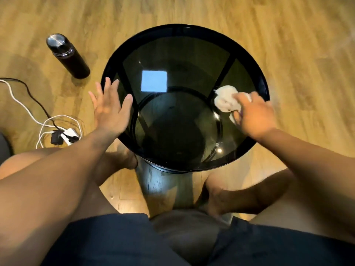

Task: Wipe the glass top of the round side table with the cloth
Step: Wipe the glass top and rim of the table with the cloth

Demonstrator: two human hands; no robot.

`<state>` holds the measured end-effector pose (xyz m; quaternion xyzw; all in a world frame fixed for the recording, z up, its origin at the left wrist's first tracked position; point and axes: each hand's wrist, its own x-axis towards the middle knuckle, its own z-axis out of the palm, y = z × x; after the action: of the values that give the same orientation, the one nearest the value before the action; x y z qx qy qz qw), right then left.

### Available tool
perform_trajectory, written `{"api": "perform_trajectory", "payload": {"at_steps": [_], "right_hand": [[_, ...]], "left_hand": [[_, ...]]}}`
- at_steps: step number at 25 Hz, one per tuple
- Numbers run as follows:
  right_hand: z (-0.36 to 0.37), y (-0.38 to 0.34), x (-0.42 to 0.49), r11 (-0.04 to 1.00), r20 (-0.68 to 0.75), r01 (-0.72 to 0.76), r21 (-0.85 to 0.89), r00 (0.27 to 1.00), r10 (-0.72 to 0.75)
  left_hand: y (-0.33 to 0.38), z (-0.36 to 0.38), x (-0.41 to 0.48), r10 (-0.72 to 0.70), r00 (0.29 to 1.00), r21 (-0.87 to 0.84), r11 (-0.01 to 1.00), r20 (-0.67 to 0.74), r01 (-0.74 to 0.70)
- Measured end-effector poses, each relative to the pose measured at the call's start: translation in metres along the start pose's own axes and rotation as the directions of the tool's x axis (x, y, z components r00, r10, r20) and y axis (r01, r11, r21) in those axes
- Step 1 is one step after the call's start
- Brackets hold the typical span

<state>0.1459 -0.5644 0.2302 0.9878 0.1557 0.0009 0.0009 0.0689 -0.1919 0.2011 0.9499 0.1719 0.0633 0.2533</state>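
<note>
The round side table (184,29) has a black rim and a dark smoked glass top (178,60) that reflects a bright square of light. My right hand (255,114) grips a crumpled white cloth (226,99) and presses it on the glass near the right rim. My left hand (110,106) is spread flat with fingers apart, over the table's left rim, holding nothing.
A black flask with a steel lid (67,55) stands on the wooden floor left of the table. White and black cables with a power adapter (65,136) lie on the floor at the left. My bare legs and feet (119,160) flank the table's base.
</note>
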Motion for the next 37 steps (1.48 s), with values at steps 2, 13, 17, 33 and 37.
{"api": "perform_trajectory", "payload": {"at_steps": [2, 13, 17, 33, 37], "right_hand": [[-0.006, 0.053, 0.024, 0.969, 0.018, -0.247, -0.022, 0.969, 0.247], [-0.019, -0.059, -0.106, 0.964, 0.184, -0.260, -0.046, 0.947, 0.264], [-0.047, -0.175, -0.128, 0.993, 0.422, -0.116, 0.037, 0.902, 0.090], [-0.084, -0.176, -0.061, -0.082, 0.423, -0.438, 0.895, 0.893, -0.154], [-0.076, -0.127, -0.077, -0.209, 0.446, -0.445, 0.871, 0.894, -0.046]], "left_hand": [[0.000, 0.000, 0.002, -0.002, 1.000, 0.003, 1.000, -0.003, 0.002], [-0.004, 0.001, 0.002, -0.002, 0.999, -0.099, 0.995, -0.053, -0.003], [-0.002, 0.004, 0.001, -0.002, 0.998, -0.128, 0.992, -0.059, -0.005], [0.091, -0.065, -0.097, -0.012, 0.853, -0.792, 0.363, 0.522, 0.490], [0.111, -0.060, -0.102, -0.085, 0.841, -0.687, 0.536, 0.534, 0.491]]}}
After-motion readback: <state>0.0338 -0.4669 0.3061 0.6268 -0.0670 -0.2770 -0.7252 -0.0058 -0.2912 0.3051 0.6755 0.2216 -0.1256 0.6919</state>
